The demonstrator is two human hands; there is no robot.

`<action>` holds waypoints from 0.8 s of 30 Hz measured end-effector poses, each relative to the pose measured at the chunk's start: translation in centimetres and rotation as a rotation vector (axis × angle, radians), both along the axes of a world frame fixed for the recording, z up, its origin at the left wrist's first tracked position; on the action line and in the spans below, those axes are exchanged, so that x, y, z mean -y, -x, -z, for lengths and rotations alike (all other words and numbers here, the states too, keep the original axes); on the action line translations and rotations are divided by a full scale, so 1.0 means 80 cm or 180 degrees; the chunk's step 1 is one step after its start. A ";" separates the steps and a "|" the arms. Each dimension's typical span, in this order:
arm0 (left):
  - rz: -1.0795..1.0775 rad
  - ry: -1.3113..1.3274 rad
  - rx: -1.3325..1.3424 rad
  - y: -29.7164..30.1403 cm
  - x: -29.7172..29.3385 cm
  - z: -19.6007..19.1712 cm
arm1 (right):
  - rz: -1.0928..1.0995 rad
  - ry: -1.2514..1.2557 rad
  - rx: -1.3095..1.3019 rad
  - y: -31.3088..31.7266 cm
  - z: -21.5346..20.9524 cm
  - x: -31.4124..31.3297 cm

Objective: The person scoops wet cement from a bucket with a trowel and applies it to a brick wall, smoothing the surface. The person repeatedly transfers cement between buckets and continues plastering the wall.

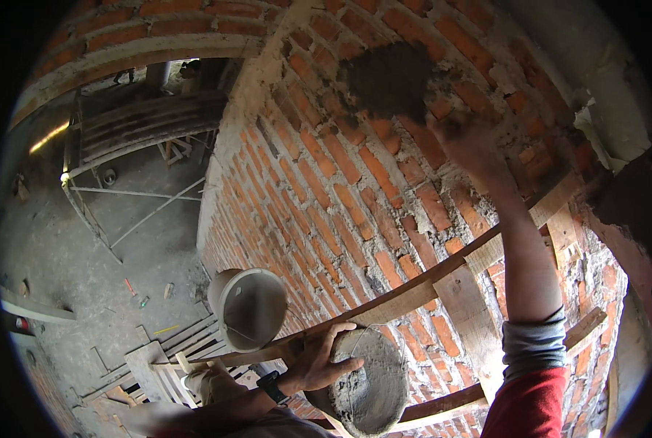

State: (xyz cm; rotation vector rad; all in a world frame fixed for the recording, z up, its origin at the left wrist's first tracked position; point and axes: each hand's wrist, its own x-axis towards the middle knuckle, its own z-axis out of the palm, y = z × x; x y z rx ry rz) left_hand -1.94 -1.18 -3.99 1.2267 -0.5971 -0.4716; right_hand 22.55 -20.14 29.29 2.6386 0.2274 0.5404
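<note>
My left hand [322,361], a dark watch on its wrist, grips the rim of a bucket [397,398]. Grey wet mortar [369,383] fills this bucket, and a thin wire handle lies across it. My right arm reaches up to the brick wall [355,190]. Up there my right hand [463,142] is smeared by motion, right beside a dark patch of wet mortar [388,79] on the bricks. Its fingers, and any tool in them, cannot be made out.
A second grey bucket [253,310] stands left of the mortar bucket. Wooden planks [472,306] run along the wall. Far below lies a concrete floor [158,241] with a metal scaffold frame [136,186] and scattered tools. A slatted wooden piece [158,372] is at lower left.
</note>
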 end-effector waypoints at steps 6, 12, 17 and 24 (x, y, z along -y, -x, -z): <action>-0.0082 -0.0338 0.0271 0.002 0.002 0.003 | -0.0546 -0.4128 -0.1631 -0.021 -0.043 -0.049; 0.0063 -0.0240 0.0168 0.004 0.001 0.008 | 0.0569 -0.4604 -0.0088 -0.071 -0.014 -0.033; 0.0039 -0.0264 0.0173 0.004 0.002 0.007 | 0.1091 -0.1878 -0.0456 -0.068 -0.025 0.005; -0.0066 -0.0227 0.0067 0.004 0.004 0.007 | 0.0970 -0.0231 -0.0816 -0.086 0.035 0.037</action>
